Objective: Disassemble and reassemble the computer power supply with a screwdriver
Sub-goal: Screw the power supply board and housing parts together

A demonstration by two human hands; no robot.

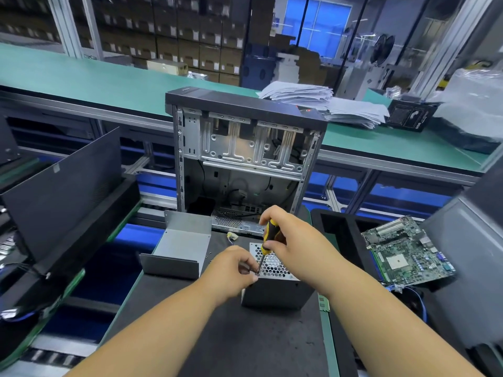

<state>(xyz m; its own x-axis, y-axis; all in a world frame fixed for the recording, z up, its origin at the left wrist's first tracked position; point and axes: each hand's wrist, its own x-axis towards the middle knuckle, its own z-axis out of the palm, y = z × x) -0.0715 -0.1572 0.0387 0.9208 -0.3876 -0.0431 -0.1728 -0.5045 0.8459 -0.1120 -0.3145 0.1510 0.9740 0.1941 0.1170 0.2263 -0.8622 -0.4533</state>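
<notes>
The grey power supply (275, 291) stands on the dark mat, its perforated honeycomb face turned up. My right hand (288, 235) grips the yellow-and-black screwdriver (268, 235), whose thin shaft slants down to the near-left corner of that face. My left hand (235, 269) pinches at that same corner, right beside the screwdriver tip; the screw itself is too small to make out. The removed grey metal cover (179, 246) lies to the left of the supply.
An open computer case (245, 148) stands upright just behind the work spot. A green motherboard (408, 251) lies at the right on black foam. A black side panel (62, 191) leans at the left. Papers (321, 102) are stacked on the far green bench.
</notes>
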